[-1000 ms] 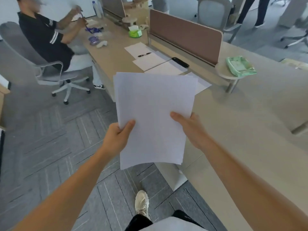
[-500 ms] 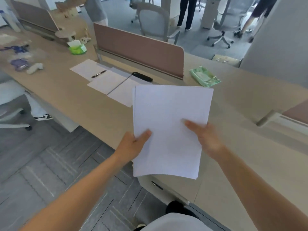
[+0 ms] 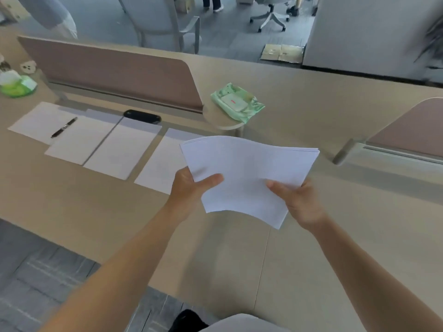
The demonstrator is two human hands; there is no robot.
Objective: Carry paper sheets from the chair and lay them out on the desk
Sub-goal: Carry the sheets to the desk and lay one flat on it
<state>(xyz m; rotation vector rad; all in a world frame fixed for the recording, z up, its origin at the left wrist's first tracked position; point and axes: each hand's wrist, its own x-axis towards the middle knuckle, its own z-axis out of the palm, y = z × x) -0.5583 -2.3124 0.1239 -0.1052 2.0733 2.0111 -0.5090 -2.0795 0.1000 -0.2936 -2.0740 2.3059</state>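
Soft, even, bright light fills the room. The paper stack [image 3: 249, 173] is brightest, nearly washed out. Up and left of it, the divider [image 3: 115, 75] throws a faint shadow over the far ends of the laid sheets [image 3: 119, 149]. Far right of the stack, dark streaks blur, and the desk [image 3: 96, 212] edges bow with the wide lens.

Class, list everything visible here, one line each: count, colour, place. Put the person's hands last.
paper stack: one, white, held over the desk
laid sheets: four, white, row on desk's left
pen: one, black, on the left sheets
oval object: one, black, behind the sheets
wipes pack: one, green, on round shelf
divider panels: two, brown, upright on desk
desk: one, beige, foreground
chairs: two, grey, beyond desk
left hand: one, grips stack's left edge
right hand: one, grips stack's right edge
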